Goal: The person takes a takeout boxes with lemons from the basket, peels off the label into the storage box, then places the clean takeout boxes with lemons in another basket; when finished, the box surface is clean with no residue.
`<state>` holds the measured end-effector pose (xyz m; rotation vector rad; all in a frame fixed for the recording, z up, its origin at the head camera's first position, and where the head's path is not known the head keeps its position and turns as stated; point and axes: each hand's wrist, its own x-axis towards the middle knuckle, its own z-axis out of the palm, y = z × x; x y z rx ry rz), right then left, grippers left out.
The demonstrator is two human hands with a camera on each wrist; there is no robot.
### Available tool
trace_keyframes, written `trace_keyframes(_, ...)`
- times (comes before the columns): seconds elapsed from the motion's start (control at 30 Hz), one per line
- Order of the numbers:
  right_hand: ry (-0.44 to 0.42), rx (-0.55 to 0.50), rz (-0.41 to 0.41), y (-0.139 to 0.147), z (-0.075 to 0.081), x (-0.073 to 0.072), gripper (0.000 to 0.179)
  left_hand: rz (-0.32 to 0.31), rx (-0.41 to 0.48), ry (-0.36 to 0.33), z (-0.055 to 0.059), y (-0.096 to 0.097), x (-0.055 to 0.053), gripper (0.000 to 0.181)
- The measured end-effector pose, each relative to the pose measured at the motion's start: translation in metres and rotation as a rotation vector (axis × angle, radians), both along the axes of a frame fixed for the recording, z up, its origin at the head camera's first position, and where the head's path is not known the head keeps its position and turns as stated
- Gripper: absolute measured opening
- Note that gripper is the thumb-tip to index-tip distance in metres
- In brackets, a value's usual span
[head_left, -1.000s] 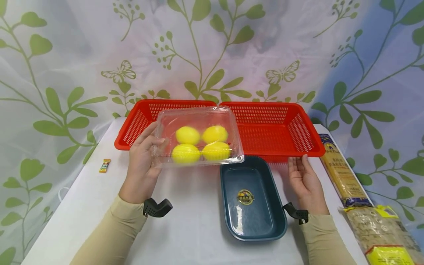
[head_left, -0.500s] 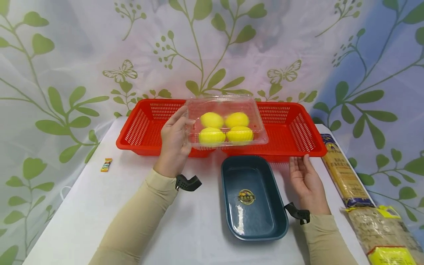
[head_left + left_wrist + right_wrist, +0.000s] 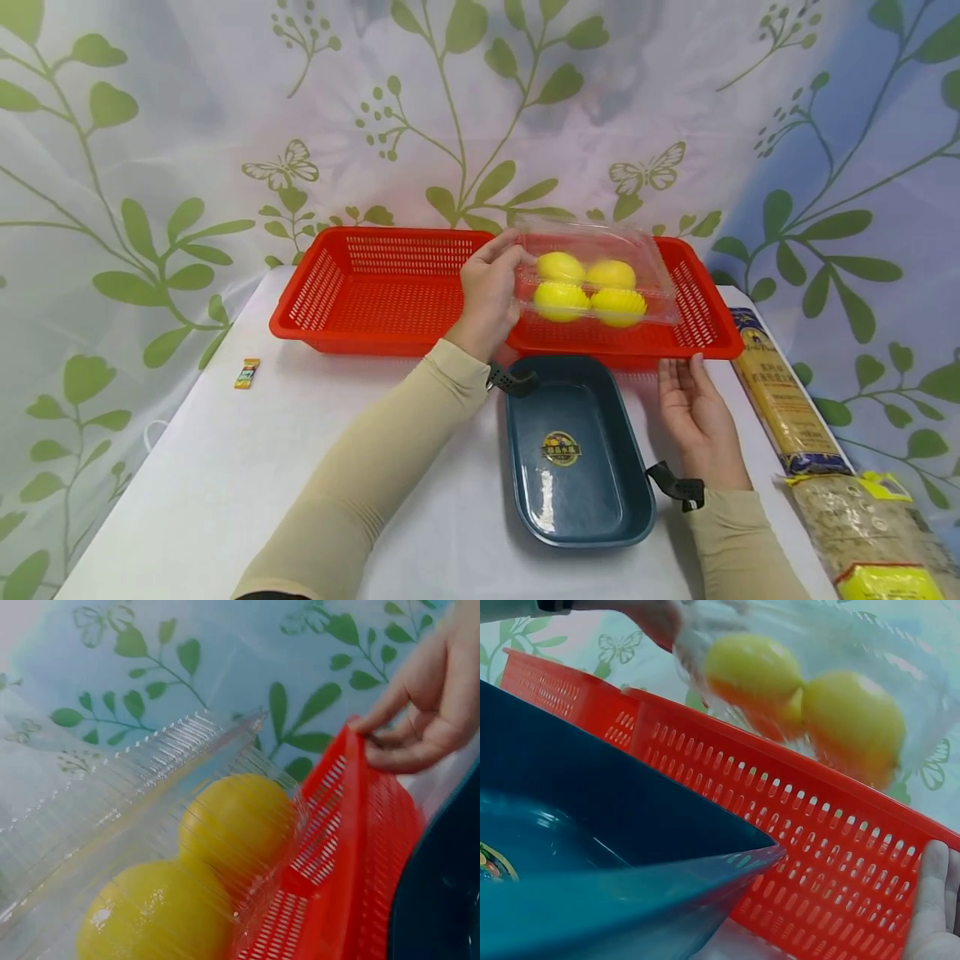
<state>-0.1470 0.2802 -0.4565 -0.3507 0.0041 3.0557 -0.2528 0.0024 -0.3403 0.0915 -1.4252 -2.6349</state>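
My left hand (image 3: pixel 491 287) grips the left side of a clear plastic clamshell box (image 3: pixel 660 275), its thumb on the near face. Several lemons (image 3: pixel 561 302) show through the plastic. The box is held up over the right red basket (image 3: pixel 705 308), tilted toward me. In the right wrist view the lemons (image 3: pixel 853 724) appear above the basket's front rim. Palm up, my right hand (image 3: pixel 699 417) touches that basket's front wall near its right corner, fingertips just under the rim. The left wrist view shows the right hand (image 3: pixel 431 705) at the rim from outside.
Another red basket (image 3: pixel 397 308) stands to the left. A dark blue tray (image 3: pixel 581 492) with a gold sticker sits in front of the right basket. Packets of noodles (image 3: pixel 787 392) and a bag (image 3: pixel 862 525) line the right edge. A small wrapped sweet (image 3: pixel 247 373) lies left.
My left hand has carried the box of lemons rightward, from in front of the left basket to over the right one. The right hand has stayed at the basket's front rim.
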Motion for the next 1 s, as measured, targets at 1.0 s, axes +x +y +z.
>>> trace_keyframes(1.0, -0.01, 0.05, -0.022, 0.0, -0.001, 0.0, 0.062, 0.076, -0.299, -0.17, -0.045, 0.065, -0.03, 0.03)
